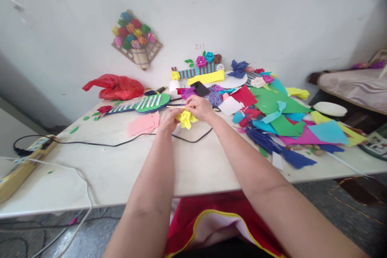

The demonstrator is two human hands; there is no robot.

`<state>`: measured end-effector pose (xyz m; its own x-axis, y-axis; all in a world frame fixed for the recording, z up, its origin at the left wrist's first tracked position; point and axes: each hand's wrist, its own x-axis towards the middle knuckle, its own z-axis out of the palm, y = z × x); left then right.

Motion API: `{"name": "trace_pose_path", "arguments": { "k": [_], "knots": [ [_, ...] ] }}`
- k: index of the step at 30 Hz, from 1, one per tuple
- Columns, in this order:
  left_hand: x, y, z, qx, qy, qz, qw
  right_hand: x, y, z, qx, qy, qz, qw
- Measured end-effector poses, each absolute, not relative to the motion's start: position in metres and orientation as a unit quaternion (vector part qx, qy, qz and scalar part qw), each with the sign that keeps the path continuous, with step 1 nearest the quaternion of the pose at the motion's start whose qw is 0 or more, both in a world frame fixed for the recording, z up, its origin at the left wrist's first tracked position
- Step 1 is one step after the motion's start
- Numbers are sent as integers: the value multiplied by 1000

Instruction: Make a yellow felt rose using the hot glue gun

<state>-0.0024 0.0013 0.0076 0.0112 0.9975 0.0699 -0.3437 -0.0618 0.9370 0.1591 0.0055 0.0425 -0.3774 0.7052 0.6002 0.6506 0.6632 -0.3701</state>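
Observation:
Both my hands meet over the middle of the white table (121, 169). My left hand (169, 121) and my right hand (198, 107) are closed round a crumpled yellow paper flower (186, 119), the left gripping its left side, the right pinching it from above. A thin stick (174, 106) pokes out to the left from under my right fingers. Just left of the flower lie pink paper squares (143, 124). A black cable (121, 143) runs across the table beneath my hands.
Several coloured paper scraps (284, 123) cover the table's right half. A green and blue paddle-shaped craft (145, 104), a red plastic bag (116, 87) and finished paper flowers (208, 61) stand along the wall. A flower craft (136, 38) hangs on the wall. White plates (330, 109) sit at right.

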Motion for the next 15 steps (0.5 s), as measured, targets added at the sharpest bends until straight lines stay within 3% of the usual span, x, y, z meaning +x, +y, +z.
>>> {"name": "trace_pose_path", "arguments": {
  "k": [15],
  "knots": [
    [0,3,7,472,382,574,549,160,7,42,-419,-824,56,379]
  ]
}}
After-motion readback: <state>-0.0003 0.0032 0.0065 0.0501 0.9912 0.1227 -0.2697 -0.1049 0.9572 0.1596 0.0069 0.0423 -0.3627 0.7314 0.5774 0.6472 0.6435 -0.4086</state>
